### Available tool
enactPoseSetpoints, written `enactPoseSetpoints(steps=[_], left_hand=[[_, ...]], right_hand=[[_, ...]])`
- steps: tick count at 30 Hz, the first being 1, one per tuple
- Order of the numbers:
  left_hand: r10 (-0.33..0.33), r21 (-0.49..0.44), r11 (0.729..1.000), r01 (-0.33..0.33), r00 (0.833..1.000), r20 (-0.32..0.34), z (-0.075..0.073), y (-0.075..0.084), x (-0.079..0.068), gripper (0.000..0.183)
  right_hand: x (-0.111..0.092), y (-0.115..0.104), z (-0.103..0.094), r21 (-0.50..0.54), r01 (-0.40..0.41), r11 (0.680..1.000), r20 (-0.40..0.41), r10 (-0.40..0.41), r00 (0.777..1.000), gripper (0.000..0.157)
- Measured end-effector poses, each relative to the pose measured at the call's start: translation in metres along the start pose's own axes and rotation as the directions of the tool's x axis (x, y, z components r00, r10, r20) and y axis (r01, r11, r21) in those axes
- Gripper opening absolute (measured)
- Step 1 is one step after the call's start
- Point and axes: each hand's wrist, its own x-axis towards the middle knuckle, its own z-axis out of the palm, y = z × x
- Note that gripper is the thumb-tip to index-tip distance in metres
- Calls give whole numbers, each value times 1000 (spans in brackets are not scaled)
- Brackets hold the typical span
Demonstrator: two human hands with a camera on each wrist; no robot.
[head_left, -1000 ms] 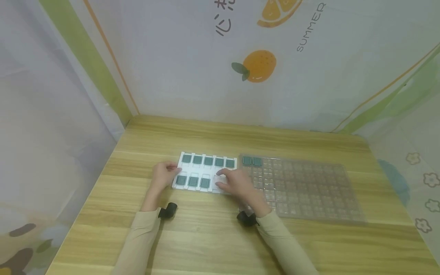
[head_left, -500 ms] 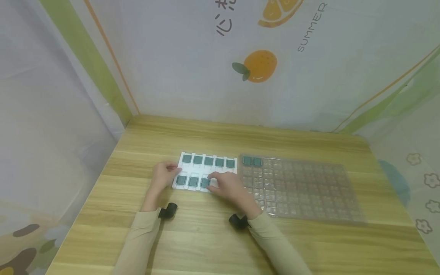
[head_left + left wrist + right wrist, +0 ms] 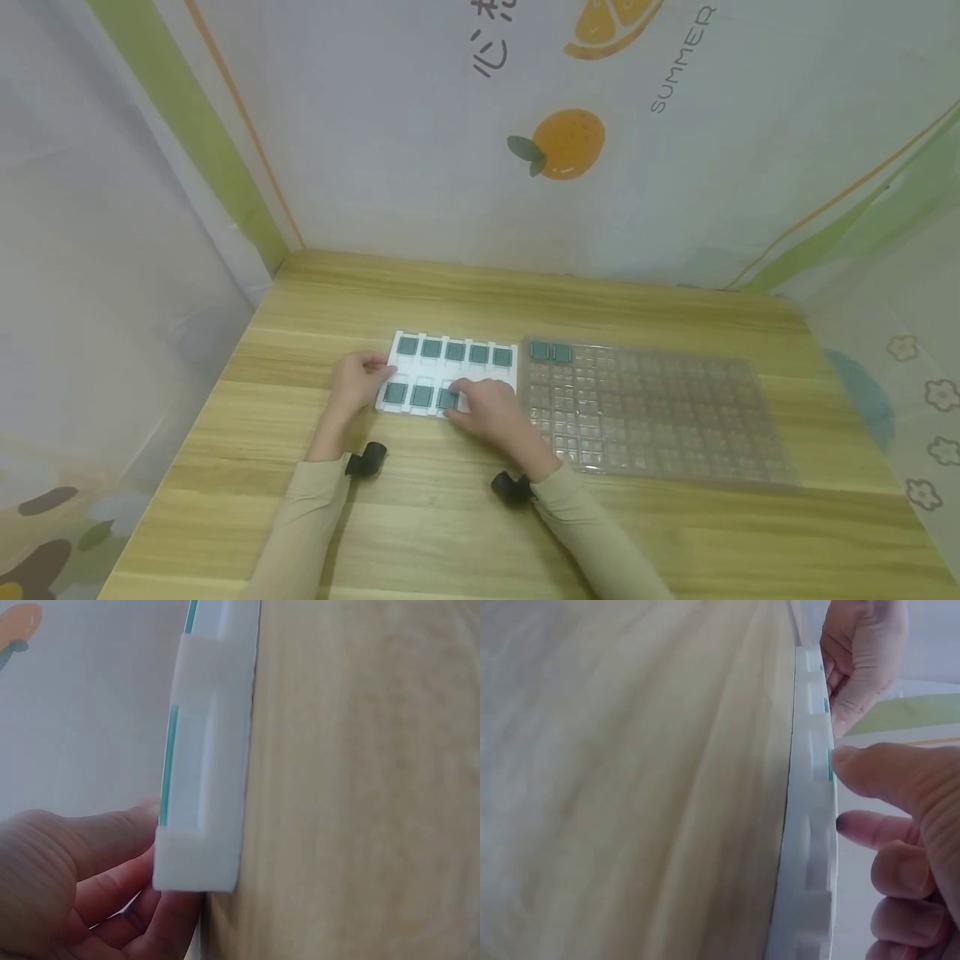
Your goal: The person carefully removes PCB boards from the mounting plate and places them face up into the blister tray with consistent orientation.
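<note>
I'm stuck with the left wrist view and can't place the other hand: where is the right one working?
Observer: The right hand is at the third chip from the left in the near row of the white tray.
Operator: How many chips are in its far row?
Observer: Five chips in all.
Operator: Any outside that tray?
Observer: Yes, two more chips sit in the far left corner of the clear tray.

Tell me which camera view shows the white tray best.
The head view: it shows the white tray from above, with both rows of green chips, though the right hand covers part. The left wrist view shows one end edge-on; the right wrist view, its long side.
</note>
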Motion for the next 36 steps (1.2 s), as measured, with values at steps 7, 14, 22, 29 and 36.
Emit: enactPoseSetpoints(steps=[7, 14, 22, 29, 36], left_hand=[[5, 1, 1000, -5, 1000, -7, 0, 1, 0, 24], [6, 7, 1000, -6, 1000, -11, 0, 1, 0, 25], [4, 8, 1000, -3, 1000, -16, 1, 1, 0, 25], [11, 12, 1000, -10, 1000, -14, 0, 1, -1, 24], [15, 20, 1000, -14, 1000, -19, 0, 2, -1, 23]], right_hand=[[2, -3, 2, -50, -20, 999, -22, 18, 1000, 32], [4, -6, 0, -50, -19, 999, -23, 18, 1000, 30], [6, -5, 3, -9, -34, 999, -11, 34, 999, 29], [7, -1, 4, 14, -33, 999, -22, 33, 999, 28], [8, 1, -4, 8, -89, 996, -10, 89, 996, 28]])
